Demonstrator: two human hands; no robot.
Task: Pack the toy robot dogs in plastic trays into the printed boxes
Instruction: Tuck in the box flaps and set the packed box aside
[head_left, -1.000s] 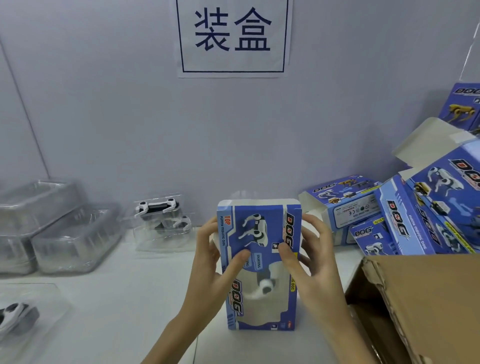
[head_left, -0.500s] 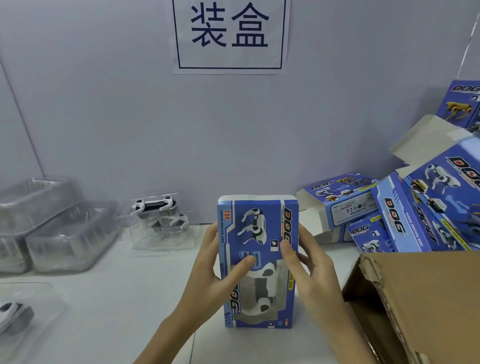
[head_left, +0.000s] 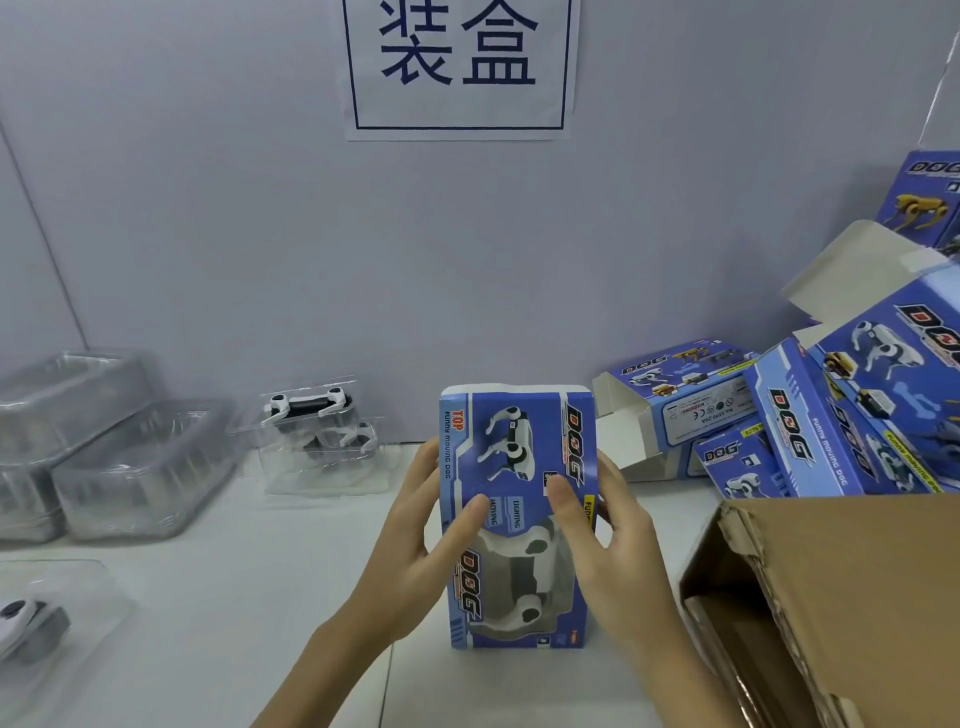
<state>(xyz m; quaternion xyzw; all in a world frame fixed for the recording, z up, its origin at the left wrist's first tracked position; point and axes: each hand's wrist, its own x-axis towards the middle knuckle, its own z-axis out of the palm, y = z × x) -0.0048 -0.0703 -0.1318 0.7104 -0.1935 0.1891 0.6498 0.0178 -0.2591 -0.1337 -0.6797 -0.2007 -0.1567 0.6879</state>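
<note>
Now, from the far left, I see a toy dog in a clear tray (head_left: 31, 631) lying at the edge of the white table (head_left: 218, 623), and behind it a stack of clear plastic trays (head_left: 104, 457) against the wall. A little to the right of them stands one more tray with a white and black robot dog (head_left: 317, 431) inside, not yet packed.

In the middle I hold the printed box (head_left: 517, 514) upright on the table, its bottom edge resting on the surface. Through the window in its lower half the toy dog (head_left: 524, 587) is visible, so the tray sits already inside. My left hand (head_left: 415, 545) grips the left side of the box, with the thumb laid on the front and the other fingers going behind. My right hand (head_left: 613, 540) grasps the right side in the same way, thumb on the front panel. The top of the box shows a white flap edge; I cannot tell if it is fully tucked in.

I judge that the step in hand is the closing of this box. The next move calls for a check of the top flap, and then for carrying the box to the right.

On the right lies a pile of printed boxes (head_left: 831, 415), some with open flaps, and in front of them an open cardboard carton (head_left: 841, 597), which is probably the place for finished boxes. The lift must clear the carton's torn edge.
</note>
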